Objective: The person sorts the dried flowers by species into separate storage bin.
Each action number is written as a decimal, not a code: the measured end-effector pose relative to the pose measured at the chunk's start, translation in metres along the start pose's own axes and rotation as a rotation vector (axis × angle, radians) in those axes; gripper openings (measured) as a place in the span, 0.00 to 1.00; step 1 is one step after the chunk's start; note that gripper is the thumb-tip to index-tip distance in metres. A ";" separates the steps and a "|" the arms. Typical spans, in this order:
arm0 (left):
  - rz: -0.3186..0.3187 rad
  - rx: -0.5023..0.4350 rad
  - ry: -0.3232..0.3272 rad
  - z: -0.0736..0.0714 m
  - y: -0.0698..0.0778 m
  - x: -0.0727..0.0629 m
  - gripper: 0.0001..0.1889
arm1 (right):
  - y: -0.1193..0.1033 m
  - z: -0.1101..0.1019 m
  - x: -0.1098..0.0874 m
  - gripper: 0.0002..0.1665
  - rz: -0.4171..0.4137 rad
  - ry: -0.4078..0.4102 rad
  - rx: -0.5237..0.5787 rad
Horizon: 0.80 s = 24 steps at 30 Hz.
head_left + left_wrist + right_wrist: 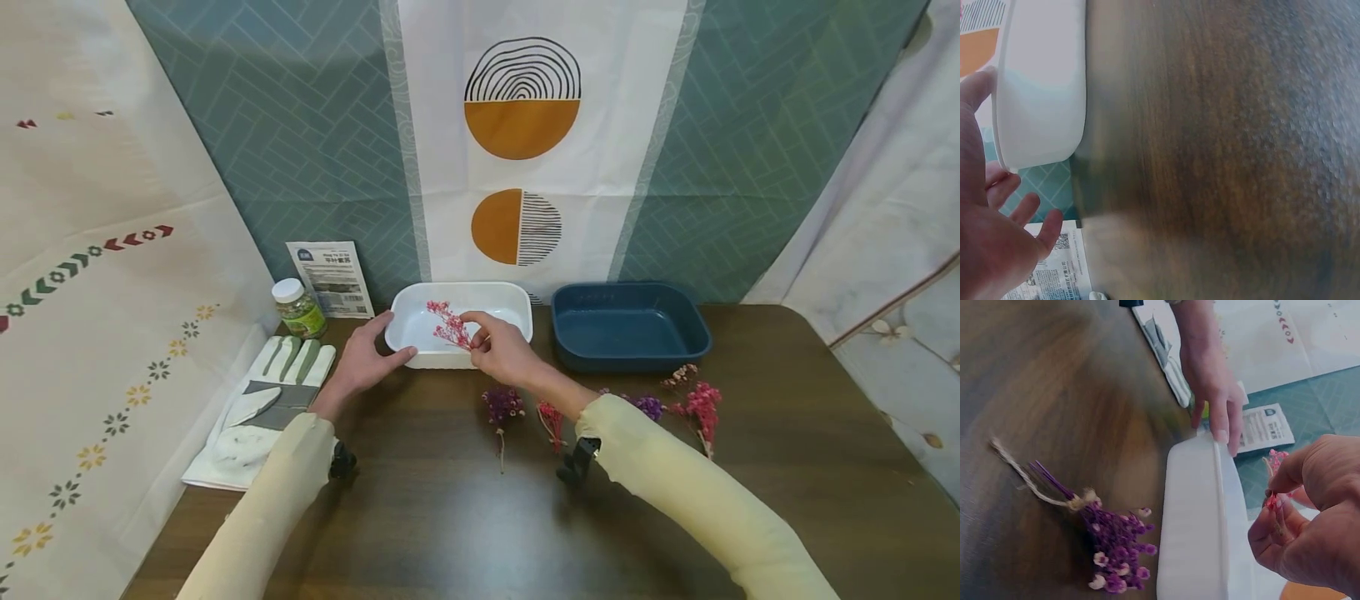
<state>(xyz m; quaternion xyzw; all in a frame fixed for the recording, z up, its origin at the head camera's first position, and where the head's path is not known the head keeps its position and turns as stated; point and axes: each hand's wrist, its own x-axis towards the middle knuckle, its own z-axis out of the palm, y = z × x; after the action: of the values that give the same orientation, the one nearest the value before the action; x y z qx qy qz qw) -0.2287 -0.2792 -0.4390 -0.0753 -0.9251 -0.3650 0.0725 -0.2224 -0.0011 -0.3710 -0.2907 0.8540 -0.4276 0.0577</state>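
My right hand pinches a sprig of small pink dried flowers by its stem, over the white rectangular dish. In the right wrist view, the pink sprig shows partly behind the right hand's fingers. My left hand touches the dish's left end, thumb at the front rim and fingers spread toward the left side. The left wrist view shows the left thumb against the rim of the white dish, the other fingers loosely extended.
A blue rectangular dish stands right of the white one. Purple flowers, red flowers and pink flowers lie in front. At left are a lidded jar, a printed packet and white-green gloves.
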 end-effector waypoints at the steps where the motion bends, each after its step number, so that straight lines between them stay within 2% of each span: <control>1: -0.001 0.000 -0.001 0.000 0.000 0.000 0.44 | 0.000 0.000 0.003 0.33 -0.001 -0.007 -0.008; 8: -0.015 0.009 0.001 0.001 0.000 0.000 0.45 | 0.001 0.000 0.021 0.34 -0.011 -0.046 -0.071; 24: -0.032 0.008 0.003 0.000 0.002 -0.001 0.45 | 0.014 0.005 0.058 0.34 0.040 -0.163 -0.169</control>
<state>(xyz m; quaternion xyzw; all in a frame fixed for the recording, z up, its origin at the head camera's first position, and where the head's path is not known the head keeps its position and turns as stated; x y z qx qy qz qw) -0.2274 -0.2780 -0.4375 -0.0597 -0.9276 -0.3623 0.0685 -0.2748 -0.0296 -0.3759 -0.3112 0.8852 -0.3275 0.1109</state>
